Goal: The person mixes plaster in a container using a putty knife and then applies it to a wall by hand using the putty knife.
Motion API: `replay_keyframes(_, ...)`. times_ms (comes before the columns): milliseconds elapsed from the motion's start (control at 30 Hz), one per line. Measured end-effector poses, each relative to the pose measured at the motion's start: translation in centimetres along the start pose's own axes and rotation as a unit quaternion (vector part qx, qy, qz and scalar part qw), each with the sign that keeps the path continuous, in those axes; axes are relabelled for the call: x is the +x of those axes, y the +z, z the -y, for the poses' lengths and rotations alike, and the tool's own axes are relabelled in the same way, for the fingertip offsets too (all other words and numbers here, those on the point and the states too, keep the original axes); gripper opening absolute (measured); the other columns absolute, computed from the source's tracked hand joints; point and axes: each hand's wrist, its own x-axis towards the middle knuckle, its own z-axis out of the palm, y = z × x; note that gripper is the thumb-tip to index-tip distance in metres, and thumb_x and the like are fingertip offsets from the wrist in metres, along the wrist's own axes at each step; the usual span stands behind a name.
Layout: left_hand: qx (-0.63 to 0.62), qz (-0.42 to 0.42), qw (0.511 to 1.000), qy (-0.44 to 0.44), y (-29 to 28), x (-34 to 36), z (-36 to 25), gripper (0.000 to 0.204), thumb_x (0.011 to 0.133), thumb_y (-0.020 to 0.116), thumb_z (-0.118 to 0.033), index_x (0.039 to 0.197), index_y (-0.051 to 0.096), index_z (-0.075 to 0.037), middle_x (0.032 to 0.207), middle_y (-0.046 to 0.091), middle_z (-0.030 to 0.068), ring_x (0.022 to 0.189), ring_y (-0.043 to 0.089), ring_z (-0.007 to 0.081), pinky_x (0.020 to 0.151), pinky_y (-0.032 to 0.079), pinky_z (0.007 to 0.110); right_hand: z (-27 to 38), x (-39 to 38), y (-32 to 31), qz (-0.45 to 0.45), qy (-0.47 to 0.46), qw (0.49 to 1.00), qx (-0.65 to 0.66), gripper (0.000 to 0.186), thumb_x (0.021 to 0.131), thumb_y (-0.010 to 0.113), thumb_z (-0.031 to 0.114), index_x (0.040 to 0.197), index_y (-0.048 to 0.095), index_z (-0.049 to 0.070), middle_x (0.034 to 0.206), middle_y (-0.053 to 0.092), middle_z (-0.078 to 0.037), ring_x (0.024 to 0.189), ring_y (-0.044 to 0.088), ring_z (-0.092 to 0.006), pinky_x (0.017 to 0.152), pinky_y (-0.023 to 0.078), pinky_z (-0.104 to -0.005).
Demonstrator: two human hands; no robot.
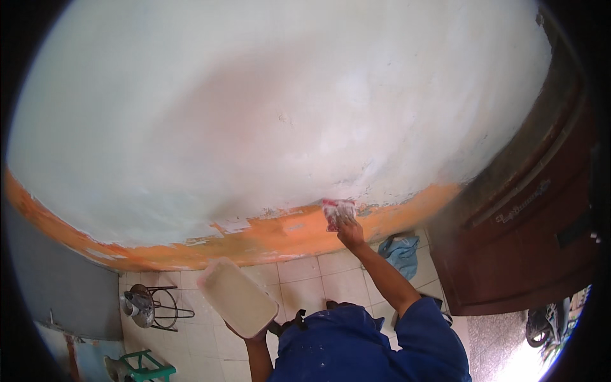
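Observation:
My right hand [348,233] reaches forward and presses a red-and-white rag [338,212] to the wall. The contact is where the whitish coating meets the orange paint, and my fingers are closed on the rag. Low on my left, my left hand [238,331] grips the near end of a rectangular tub [275,316]. Off-white, smooth material fills the tub; I cannot tell whether it is liquid or paste. Most of my left fingers are hidden beneath it. The wall [286,114] is patchy white above, with a peeling orange band [286,235] along its foot.
A round metal-framed stool [167,309] with a dark pot-like item on it stands left, behind a green plastic stool [149,367]. A blue cloth [400,256] lies on the tiled floor [299,290] by the wall. The brown door [522,248] stands right, a motorcycle [544,325] beyond.

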Motion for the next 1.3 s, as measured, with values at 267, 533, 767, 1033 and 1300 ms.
replay_keyframes(267, 0.146, -0.026, 0.988, 0.049, -1.3, -1.4, -0.3, 0.067, 0.083, 0.057, -0.053, 0.136, 0.041, -0.015, 0.130, 0.044, 0.0125, 0.116, 0.045, 0.0312, 0.091, 0.033, 0.055, -0.1, 5.8, -9.0, -0.197, 0.019, 0.980, -0.013, 0.055, 0.071, 0.056, -0.007, 0.125, 0.056, 0.002, 0.129, 0.055, -0.020, 0.123, 0.051, -0.0372, 0.104, 0.042, -0.0463)
replay_keyframes(533, 0.048, 0.054, 0.997, 0.003, 1.6, -0.4, 1.3, 0.065, 0.084, 0.056, -0.053, 0.134, 0.042, -0.015, 0.130, 0.044, 0.0122, 0.115, 0.045, 0.0314, 0.091, 0.033, 0.055, -5.3, 2.1, -1.1, -0.071, -0.005, 0.996, -0.050, 0.053, 0.065, 0.055, -0.009, 0.116, 0.060, -0.001, 0.122, 0.059, -0.022, 0.118, 0.055, -0.0385, 0.101, 0.045, -0.0457)
replay_keyframes(767, -0.057, 0.051, 0.997, -0.012, 4.5, 0.1, 1.6, 0.061, 0.086, 0.053, -0.053, 0.132, 0.045, -0.014, 0.132, 0.044, 0.0126, 0.117, 0.044, 0.0309, 0.090, 0.032, 0.054, -2.8, -0.7, -5.9, -0.084, -0.047, 0.994, 0.046, 0.052, 0.068, 0.058, -0.004, 0.119, 0.060, 0.001, 0.125, 0.058, -0.020, 0.117, 0.055, -0.0384, 0.101, 0.045, -0.0446)
replay_keyframes(1033, -0.041, 0.069, 0.997, -0.007, 3.3, 0.5, 4.0, 0.061, 0.086, 0.053, -0.051, 0.132, 0.044, -0.012, 0.131, 0.045, 0.0118, 0.115, 0.046, 0.0291, 0.089, 0.033, 0.052, -2.2, 8.2, -4.4, -0.194, -0.063, 0.977, -0.059, 0.053, 0.071, 0.056, -0.003, 0.124, 0.055, -0.001, 0.133, 0.049, -0.023, 0.127, 0.046, -0.0400, 0.105, 0.040, -0.0501)
replay_keyframes(1300, 0.004, 0.032, 0.999, 0.040, 2.2, 0.0, 3.7, 0.062, 0.086, 0.054, -0.051, 0.133, 0.044, -0.012, 0.131, 0.045, 0.0119, 0.115, 0.046, 0.0294, 0.089, 0.034, 0.052, -1.1, -3.0, 0.2, 0.077, -0.010, 0.993, 0.093, 0.045, 0.071, 0.058, -0.001, 0.117, 0.061, 0.001, 0.120, 0.061, -0.019, 0.112, 0.059, -0.0381, 0.096, 0.048, -0.0434)
